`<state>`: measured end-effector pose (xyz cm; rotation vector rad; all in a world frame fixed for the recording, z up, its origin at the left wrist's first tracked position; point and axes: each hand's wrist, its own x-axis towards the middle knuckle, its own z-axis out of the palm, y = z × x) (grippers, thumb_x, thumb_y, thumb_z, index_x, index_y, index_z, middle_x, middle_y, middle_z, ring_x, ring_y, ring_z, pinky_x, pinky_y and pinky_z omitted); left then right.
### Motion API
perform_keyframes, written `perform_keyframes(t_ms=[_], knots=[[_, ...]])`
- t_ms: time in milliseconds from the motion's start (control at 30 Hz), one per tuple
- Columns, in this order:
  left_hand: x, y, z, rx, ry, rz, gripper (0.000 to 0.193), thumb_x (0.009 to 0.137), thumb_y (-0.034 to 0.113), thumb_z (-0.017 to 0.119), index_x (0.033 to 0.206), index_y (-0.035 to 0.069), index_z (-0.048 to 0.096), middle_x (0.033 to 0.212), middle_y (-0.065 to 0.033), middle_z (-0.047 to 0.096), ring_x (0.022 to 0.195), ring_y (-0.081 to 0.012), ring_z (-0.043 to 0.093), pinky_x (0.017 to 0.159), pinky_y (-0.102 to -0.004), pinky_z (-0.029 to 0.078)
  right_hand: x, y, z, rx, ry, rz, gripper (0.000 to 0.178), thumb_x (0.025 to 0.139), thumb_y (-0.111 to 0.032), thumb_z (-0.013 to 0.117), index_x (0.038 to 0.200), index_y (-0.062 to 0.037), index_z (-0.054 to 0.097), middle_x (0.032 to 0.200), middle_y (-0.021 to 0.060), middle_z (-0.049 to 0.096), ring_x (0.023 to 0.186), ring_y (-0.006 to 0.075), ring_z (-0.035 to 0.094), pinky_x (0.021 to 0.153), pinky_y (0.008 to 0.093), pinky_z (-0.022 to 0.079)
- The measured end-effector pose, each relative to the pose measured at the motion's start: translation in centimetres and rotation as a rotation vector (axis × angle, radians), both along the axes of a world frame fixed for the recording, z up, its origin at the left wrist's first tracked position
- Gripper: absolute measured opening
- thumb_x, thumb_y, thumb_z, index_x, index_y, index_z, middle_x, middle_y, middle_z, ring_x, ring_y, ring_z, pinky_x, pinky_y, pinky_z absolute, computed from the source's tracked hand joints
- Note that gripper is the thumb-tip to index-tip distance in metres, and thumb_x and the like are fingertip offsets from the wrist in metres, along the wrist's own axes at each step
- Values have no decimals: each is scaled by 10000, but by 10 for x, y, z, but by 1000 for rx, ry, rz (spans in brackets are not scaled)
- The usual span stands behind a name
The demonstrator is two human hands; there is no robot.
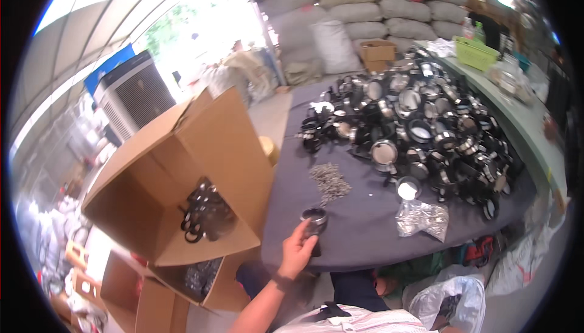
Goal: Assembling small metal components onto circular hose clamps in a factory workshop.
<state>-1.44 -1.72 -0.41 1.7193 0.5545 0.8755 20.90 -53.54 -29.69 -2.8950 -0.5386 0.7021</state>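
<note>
My left hand (294, 252), with a dark band at the wrist, is at the near left edge of the table. Its fingers are closed on a round black part (314, 216) with an open, ring-like top and a short dark handle. The part stands near the table edge. Beyond it lies a small heap of grey metal pieces (330, 182), perhaps screws. A large pile of similar black and silver round parts (420, 129) covers the far and right side of the table. My right hand does not show.
A clear bag of small metal pieces (423, 219) lies on the dark tablecloth (359, 235). Left of the table, an open cardboard box (225, 132) holds black parts. More boxes stand below it. A plastic-lined bin (468, 296) stands at lower right. Stacked sacks (356, 13) line the back.
</note>
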Motion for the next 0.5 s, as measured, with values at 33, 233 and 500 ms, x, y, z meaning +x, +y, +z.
perform_keyframes(t_ms=[33,233,500], knots=[[0,0,1,-4,1,-3,482,842,73,634,1303,67,492,811,34,554,664,-19,465,621,-177,416,5,1,6,4,-11,-14,239,863,-251,538,996,-67,616,928,133,643,880,235,617,751,358,489],[1,1,2,131,46,56,471,829,74,644,1281,84,511,737,32,513,587,-22,433,559,-185,398,33,23,36,37,-66,-15,235,865,-245,539,995,-64,613,929,132,640,886,233,613,752,357,488],[-3,3,1,147,50,32,477,837,91,639,1292,86,496,715,22,516,571,-29,443,554,-194,410,55,43,73,63,-143,3,229,866,-237,541,995,-61,608,929,130,635,895,229,607,755,356,486]])
